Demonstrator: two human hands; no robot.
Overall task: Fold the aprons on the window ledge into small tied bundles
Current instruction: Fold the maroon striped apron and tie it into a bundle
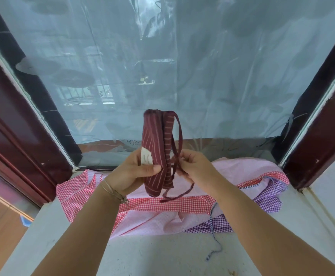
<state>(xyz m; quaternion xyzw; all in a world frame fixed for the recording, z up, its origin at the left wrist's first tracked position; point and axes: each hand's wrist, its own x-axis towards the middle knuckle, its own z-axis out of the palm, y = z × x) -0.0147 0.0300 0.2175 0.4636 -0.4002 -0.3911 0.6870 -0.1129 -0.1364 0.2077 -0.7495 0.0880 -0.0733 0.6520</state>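
I can't make out the print on the white tag (146, 158). My left hand (134, 172) grips the folded maroon apron (156, 148) upright above the ledge (162, 253); my right hand (194, 166) pinches its strap (177, 134).

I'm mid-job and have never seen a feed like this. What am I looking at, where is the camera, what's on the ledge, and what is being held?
There is no machine here: these are a person's two bare hands. The single picture comes from a wide-angle camera worn on the head, looking forward and down, so the arms enter from the bottom.

The left hand grips a folded maroon striped apron, held upright above the ledge. The right hand pinches its maroon strap, which loops up over the bundle; the strap's loose end hangs below. The bundle does not look tied yet.

On the grey window ledge lie unfolded aprons: a pink and red checked apron and, partly under it on the right, a purple checked apron.
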